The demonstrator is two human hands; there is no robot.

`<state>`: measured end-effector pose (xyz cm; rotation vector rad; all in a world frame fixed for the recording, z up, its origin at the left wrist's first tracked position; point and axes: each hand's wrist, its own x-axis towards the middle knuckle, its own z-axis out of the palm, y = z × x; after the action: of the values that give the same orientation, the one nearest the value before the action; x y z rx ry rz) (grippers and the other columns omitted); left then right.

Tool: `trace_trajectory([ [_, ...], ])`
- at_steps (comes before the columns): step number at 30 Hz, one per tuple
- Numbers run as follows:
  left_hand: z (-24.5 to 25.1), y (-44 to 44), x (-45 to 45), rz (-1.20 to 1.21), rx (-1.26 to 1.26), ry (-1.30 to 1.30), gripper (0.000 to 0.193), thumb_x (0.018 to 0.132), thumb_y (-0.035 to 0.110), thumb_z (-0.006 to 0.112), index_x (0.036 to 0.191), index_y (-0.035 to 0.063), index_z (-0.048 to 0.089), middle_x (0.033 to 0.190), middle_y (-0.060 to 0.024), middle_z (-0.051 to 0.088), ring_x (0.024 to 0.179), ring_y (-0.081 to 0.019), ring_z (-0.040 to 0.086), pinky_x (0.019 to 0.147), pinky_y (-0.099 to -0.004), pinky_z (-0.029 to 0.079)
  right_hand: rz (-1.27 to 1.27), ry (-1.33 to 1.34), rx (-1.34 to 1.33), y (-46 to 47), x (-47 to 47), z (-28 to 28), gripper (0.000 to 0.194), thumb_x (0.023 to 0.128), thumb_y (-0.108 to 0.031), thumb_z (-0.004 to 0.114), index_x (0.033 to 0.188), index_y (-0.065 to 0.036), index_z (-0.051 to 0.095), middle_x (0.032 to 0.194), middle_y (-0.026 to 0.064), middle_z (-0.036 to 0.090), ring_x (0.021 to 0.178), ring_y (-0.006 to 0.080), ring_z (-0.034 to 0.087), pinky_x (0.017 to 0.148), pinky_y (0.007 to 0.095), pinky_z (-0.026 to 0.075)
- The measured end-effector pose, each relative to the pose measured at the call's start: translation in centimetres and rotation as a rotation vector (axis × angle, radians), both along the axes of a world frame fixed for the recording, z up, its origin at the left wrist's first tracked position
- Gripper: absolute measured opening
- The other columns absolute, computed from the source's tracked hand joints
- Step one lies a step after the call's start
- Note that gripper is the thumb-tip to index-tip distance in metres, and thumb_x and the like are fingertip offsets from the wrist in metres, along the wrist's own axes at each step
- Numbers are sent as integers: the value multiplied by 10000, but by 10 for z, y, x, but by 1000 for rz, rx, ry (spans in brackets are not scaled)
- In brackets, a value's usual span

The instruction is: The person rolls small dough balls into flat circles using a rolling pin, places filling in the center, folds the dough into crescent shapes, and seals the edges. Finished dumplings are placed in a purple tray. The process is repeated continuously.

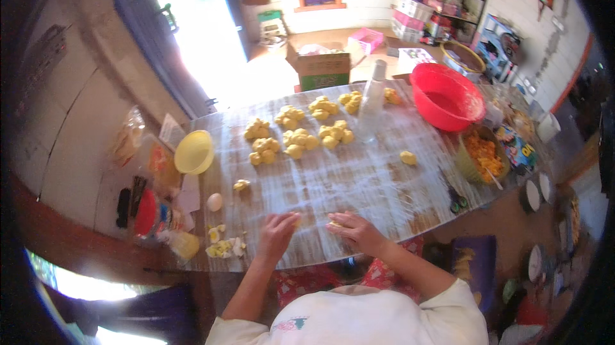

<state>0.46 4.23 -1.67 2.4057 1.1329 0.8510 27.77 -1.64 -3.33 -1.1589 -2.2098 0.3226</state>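
My left hand [280,230] is at the table's near edge, fingers together and curled; a bit of something pale shows at its fingertips, too small to name. To its right, my right hand [354,230] has bent fingers over a small piece of yellow dough [336,224]. Beyond both hands, clusters of yellow dough balls [300,142] lie in two rows on the table [307,186]. A single dough ball [408,157] sits apart on the right, and a small dough lump [241,185] on the left. An egg [215,202] and broken eggshells [226,248] lie left of my left hand.
A clear bottle [373,102] stands behind the dough. Toward the right are a red basin [447,97], a bowl of orange filling with a spoon [483,155] and scissors [457,201]. On the left stands a yellow bowl [194,152]. An open cardboard box [324,68] is beyond the table.
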Motion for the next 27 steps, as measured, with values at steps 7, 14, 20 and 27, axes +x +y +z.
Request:
trace_trajectory([
  [7, 2, -32, -15, 26, -30, 88, 451, 726, 82, 744, 1168, 141, 677, 1134, -84, 669, 1019, -293, 597, 915, -419, 476, -627, 68, 232, 57, 116, 0, 295, 847, -174, 687, 1138, -124, 691, 1200, 122, 650, 1187, 307, 562, 1017, 474, 383],
  [14, 11, -32, -10, 131, -25, -20, 430, 753, 118, 740, 1176, 109, 665, 1144, -108, 655, 1042, -313, 588, 928, -411, 463, -628, 75, 136, 47, 166, 12, 304, 839, -1, 651, 1133, -77, 676, 1166, 132, 655, 1043, 325, 618, 904, 390, 501],
  [20, 33, 17, 22, 45, -105, -101, 534, 755, 144, 756, 1264, 111, 598, 1139, -138, 634, 1085, -344, 581, 947, -421, 460, -664, -102, 26, -47, 160, 14, 401, 825, 30, 605, 1205, -87, 657, 1324, 146, 578, 1188, 316, 560, 1006, 403, 451],
  [27, 21, 146, 167, -23, 180, 22, 536, 763, 214, 741, 1270, 173, 572, 1208, -131, 569, 1140, -345, 529, 964, -440, 437, -781, -57, 115, -58, 149, -21, 411, 824, -191, 700, 1213, -67, 652, 1383, 157, 536, 1281, 337, 488, 1117, 451, 334],
])
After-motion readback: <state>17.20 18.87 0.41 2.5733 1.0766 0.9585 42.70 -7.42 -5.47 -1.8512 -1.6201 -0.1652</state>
